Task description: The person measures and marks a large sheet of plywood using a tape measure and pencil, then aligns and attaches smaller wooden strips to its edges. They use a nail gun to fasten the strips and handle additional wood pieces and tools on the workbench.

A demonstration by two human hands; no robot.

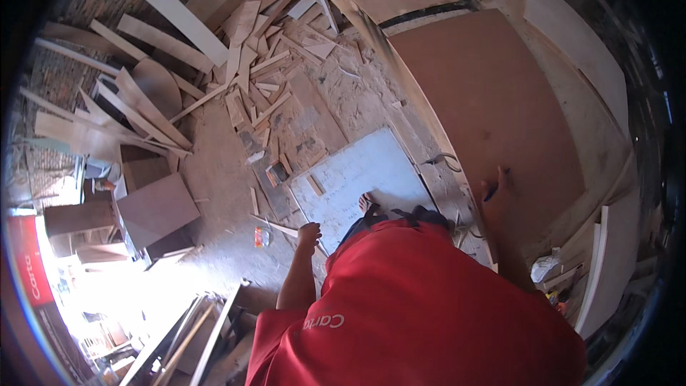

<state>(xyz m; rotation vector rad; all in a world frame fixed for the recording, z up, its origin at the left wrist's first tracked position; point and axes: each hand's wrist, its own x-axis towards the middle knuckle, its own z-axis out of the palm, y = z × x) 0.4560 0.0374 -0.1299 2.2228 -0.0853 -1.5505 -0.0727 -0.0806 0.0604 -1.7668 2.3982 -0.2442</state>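
My right hand (498,186) is over the large brown board (486,86) on the workbench at the right. Its fingers are closed around a small dark blue object (489,191), whose kind I cannot make out. To the left, my left hand (309,234) hangs above the floor with its fingers curled in and nothing visible in them. A pale wood strip (281,227) shows beyond that hand, seemingly on the floor. Below me lies a whitish sheet (357,168), with one bare foot (366,202) on it.
Wood offcuts (250,57) litter the floor at the far left, with long planks (186,21) leaning behind. A box-like brown cabinet (157,207) stands left. Pale panels (600,264) lean right of the bench. A dark cable loop (450,162) hangs at the bench's edge.
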